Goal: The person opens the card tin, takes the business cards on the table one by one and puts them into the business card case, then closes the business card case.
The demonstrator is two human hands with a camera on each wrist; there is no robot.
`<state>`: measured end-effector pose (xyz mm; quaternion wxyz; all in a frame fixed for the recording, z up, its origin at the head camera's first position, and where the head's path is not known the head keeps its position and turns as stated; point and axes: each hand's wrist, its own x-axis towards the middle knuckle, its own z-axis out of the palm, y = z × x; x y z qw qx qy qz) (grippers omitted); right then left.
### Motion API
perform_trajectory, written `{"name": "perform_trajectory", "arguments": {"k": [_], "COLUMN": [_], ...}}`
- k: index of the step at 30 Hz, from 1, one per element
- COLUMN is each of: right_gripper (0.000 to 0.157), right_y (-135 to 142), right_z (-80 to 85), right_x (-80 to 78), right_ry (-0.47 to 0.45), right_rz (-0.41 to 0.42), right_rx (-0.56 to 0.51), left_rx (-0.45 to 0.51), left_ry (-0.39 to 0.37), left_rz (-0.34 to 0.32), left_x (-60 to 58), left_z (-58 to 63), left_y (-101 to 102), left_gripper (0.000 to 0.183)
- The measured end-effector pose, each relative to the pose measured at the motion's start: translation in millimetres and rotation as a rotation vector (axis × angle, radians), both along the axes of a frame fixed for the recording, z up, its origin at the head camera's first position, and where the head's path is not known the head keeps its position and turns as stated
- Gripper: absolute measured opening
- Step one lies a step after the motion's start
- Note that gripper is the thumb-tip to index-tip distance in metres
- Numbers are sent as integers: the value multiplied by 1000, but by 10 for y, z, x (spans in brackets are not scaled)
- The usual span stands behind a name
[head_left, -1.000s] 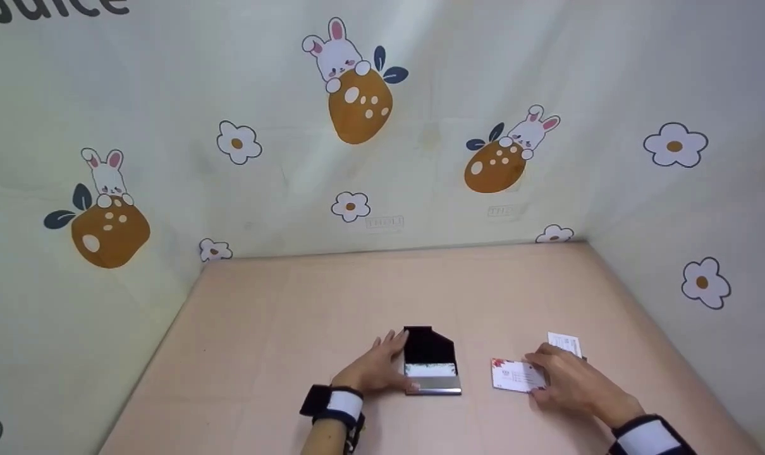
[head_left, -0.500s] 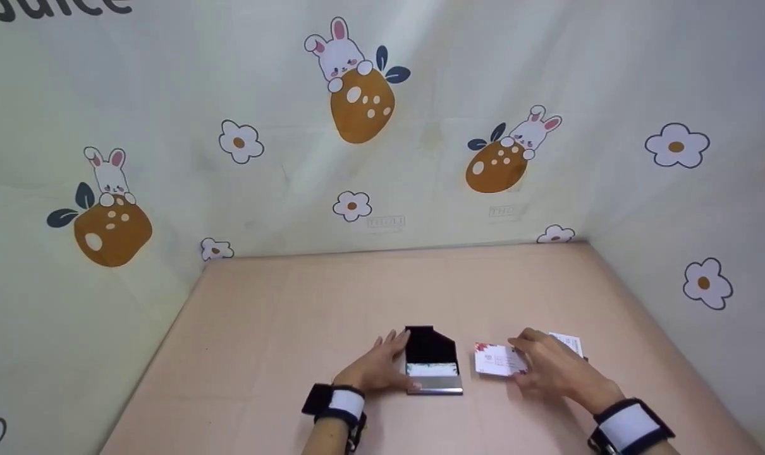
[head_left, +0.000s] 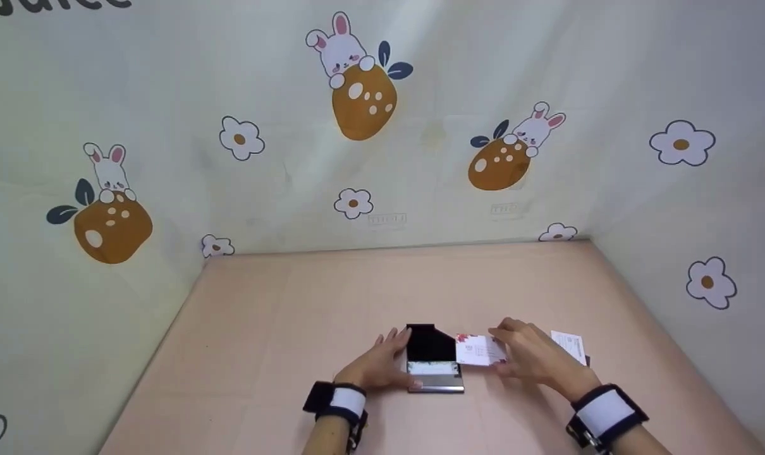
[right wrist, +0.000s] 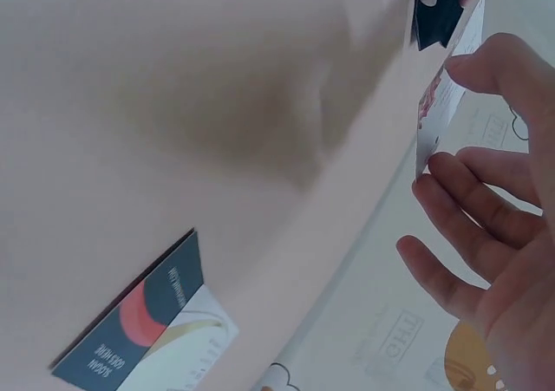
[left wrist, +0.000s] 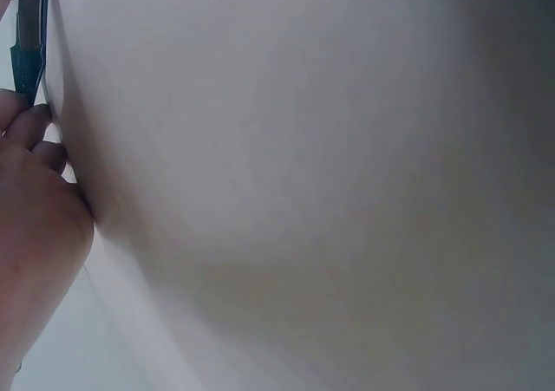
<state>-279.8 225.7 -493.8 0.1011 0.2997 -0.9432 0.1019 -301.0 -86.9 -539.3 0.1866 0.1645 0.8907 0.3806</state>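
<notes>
Between right fingers [right wrist: 477, 202], white printed card [head_left: 476, 351]

From above, the head view faces forward and down across the desk [head_left: 281, 328]. Both wrist views are close and tipped sideways, left hand [left wrist: 36, 218] at left edge, right hand [right wrist: 512, 244] at right; all three share the card case [head_left: 430, 347].

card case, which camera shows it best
The head view: the card case lies open, black lid and silvery front visible, though the left hand covers part. The left wrist view shows only a sliver; the right wrist view, one cut-off end.
</notes>
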Motion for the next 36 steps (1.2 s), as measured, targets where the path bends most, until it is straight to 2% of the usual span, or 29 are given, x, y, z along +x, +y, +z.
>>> {"name": "perform_trajectory", "arguments": {"k": [7,14,24,30,36], "right_gripper": [60,63,57,55,55], "right_y": [-207,-365,-555,-650,-720], "right_z": [-4,10,-92,-163,-168], "right_x": [-32,-55,-85,-74,-107], "right_ry": [-19,-42,5,5,16], "right_rz": [21,27,79,78,82], "right_rx": [-17,-32,-30,4,11], "left_rx": [-2,1,2,-9,-10], "left_ry": [5,6,13,-14,-11], "left_rz": [10,5,5,23,19], "left_x": [41,32,10,18,10], "left_z": [6,60,43,33,28], "left_y": [29,36,28,14,3], "left_gripper": [109,108,108,108,108]}}
